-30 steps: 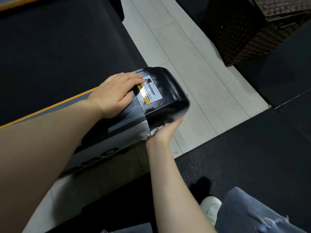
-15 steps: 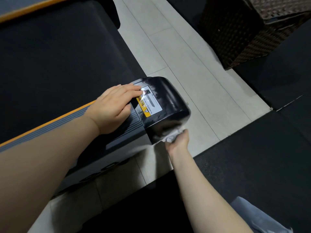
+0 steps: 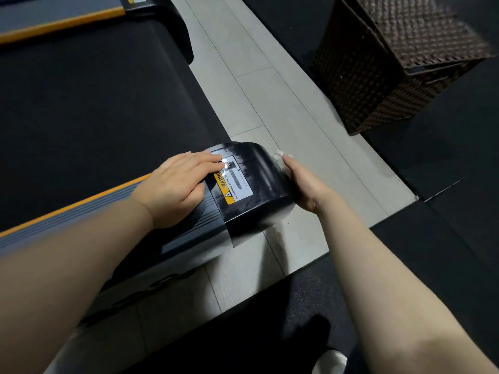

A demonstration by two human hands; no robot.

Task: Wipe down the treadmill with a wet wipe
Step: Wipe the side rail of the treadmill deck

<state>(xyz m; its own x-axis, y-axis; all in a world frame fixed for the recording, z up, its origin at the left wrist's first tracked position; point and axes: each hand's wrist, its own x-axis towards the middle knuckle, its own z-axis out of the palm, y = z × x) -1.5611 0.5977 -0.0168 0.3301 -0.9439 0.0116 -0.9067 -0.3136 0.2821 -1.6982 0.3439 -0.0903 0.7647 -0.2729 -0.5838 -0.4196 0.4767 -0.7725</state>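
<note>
Since a second ago the right hand [image 3: 305,184] has slid from the near face of the treadmill [image 3: 251,190] end cap round to its far outer side.

Its grip is closed on the white wet wipe [image 3: 278,155], pressed against the cap; just left of that grip, the left hand [image 3: 178,184] lies flat and open, fingertips on the warning label [image 3: 233,180].

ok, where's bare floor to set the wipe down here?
Free: the tile strip between treadmill belt and wicker basket. Crowded: the end cap, left hand on top, right hand pressing the wipe against its side.
</note>
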